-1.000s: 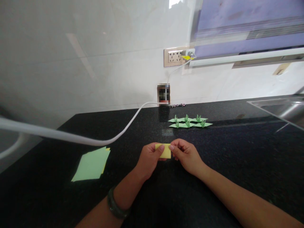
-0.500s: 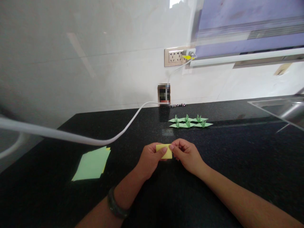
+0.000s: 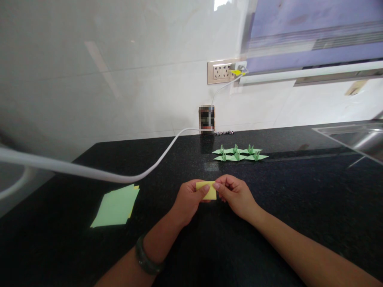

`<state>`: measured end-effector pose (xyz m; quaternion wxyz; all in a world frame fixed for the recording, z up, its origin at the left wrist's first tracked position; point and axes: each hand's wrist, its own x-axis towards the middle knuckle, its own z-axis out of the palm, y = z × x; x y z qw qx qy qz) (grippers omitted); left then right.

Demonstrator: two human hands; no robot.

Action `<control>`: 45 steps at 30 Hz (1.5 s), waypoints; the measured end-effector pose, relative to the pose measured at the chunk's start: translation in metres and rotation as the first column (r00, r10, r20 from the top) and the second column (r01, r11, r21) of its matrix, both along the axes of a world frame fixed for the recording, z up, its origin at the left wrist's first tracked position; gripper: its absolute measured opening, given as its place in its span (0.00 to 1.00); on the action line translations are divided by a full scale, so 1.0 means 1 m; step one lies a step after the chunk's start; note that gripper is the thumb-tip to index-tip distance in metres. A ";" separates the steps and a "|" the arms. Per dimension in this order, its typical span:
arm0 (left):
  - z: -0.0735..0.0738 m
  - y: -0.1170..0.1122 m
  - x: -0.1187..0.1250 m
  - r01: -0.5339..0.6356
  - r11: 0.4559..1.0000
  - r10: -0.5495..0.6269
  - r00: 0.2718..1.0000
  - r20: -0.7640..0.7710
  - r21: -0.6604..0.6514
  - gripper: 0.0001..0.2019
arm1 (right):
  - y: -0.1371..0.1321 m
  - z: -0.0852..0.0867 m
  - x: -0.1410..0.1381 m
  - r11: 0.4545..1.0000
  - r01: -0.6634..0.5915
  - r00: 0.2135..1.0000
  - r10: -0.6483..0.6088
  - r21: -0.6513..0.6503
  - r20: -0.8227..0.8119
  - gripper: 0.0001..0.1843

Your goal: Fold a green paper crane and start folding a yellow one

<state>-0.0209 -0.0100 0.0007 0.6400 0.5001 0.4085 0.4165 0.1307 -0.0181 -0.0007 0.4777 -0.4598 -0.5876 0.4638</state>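
Note:
A small folded yellow paper (image 3: 209,192) is pinched between both hands above the black countertop (image 3: 299,199). My left hand (image 3: 188,199) grips its left side with thumb on top. My right hand (image 3: 235,195) pinches its right edge, fingers curled. A dark band sits on my left wrist. Further back lie several folded green paper cranes (image 3: 237,153) in two rows.
A stack of green and yellow paper squares (image 3: 116,206) lies at the left. A white cable (image 3: 89,171) runs across the counter to a wall socket (image 3: 221,71). A small blurred object (image 3: 206,118) leans on the wall. A steel sink (image 3: 353,137) is at the right.
The two thumbs have drawn closer together on the yellow paper, so less of it shows. The hands stay in the same place.

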 end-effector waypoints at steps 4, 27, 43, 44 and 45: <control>-0.001 0.000 0.001 -0.007 1.000 0.007 1.000 0.011 0.000 0.12 | 0.000 0.001 -0.001 1.000 -0.005 1.000 0.005 -0.011 -0.012 0.09; 0.000 0.000 0.001 -0.012 1.000 0.012 1.000 -0.014 -0.001 0.13 | 0.000 0.002 -0.002 0.999 0.003 1.000 -0.004 -0.043 -0.016 0.09; 0.004 -0.002 0.002 -0.024 0.999 0.028 0.993 -0.119 0.038 0.12 | 0.000 0.000 0.002 1.000 -0.007 0.997 0.007 0.001 0.075 0.09; 0.003 -0.001 0.001 -0.029 0.998 0.037 0.989 -0.145 0.057 0.12 | 0.000 -0.001 0.002 1.000 -0.019 0.996 0.019 0.001 0.083 0.09; 0.003 0.000 0.000 -0.036 0.996 0.050 0.982 -0.182 0.083 0.12 | 0.001 -0.001 0.003 0.999 -0.033 0.995 0.033 0.002 0.094 0.09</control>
